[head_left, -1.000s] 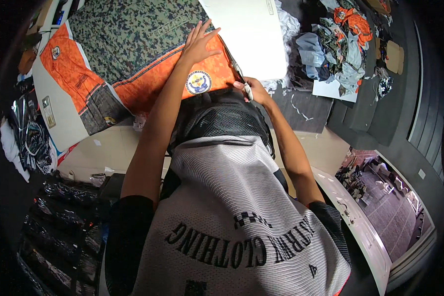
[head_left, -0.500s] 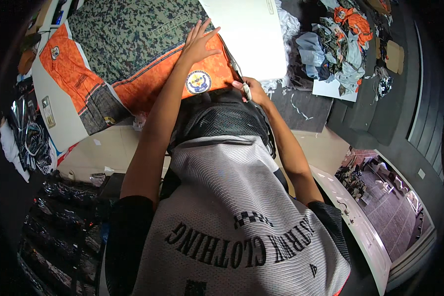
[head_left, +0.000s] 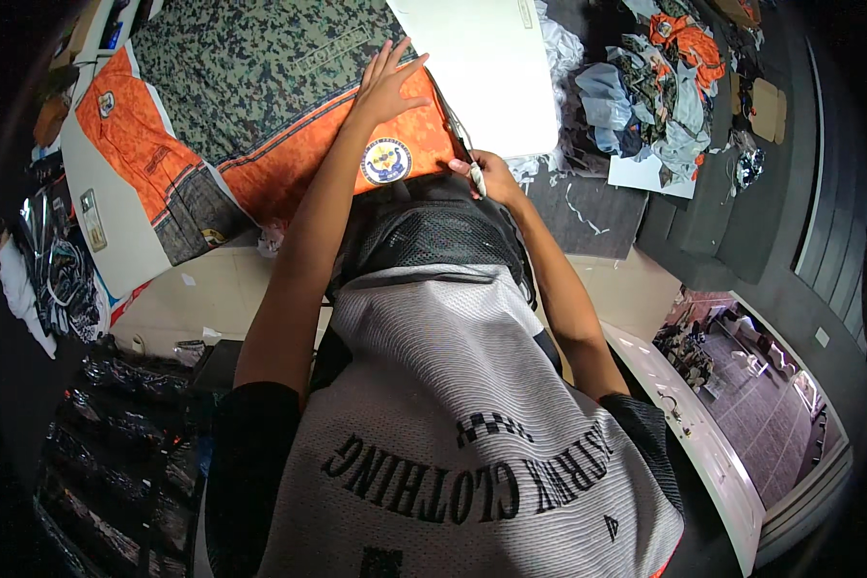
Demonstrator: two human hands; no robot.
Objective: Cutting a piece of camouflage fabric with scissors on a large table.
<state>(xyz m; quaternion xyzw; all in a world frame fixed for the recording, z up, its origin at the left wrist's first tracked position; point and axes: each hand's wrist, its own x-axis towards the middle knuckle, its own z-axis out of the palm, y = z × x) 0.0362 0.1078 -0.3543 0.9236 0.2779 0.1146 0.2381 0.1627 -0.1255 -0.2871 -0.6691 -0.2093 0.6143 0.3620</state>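
Note:
A large fabric panel [head_left: 270,87], green camouflage with an orange band and a round emblem [head_left: 386,162], lies on the white table. My left hand [head_left: 388,91] rests flat on its orange part with fingers spread. At the panel's right edge, my right hand [head_left: 491,179] is closed round the light handles of a pair of scissors [head_left: 464,140]. The long blades run up along the orange edge; whether they are parted is hard to make out. An orange and grey fabric piece [head_left: 149,144] lies at the left.
Bare white table top [head_left: 486,72] shows right of the panel. Beyond it, a heap of fabric scraps [head_left: 650,106] and white cuttings [head_left: 585,207] lie lower down. A cardboard box [head_left: 769,111] is at far right. Dark plastic-wrapped bundles [head_left: 116,453] stand lower left.
My right hand has shifted very slightly on the scissors at the fabric's edge. My left hand stays in place on the panel.

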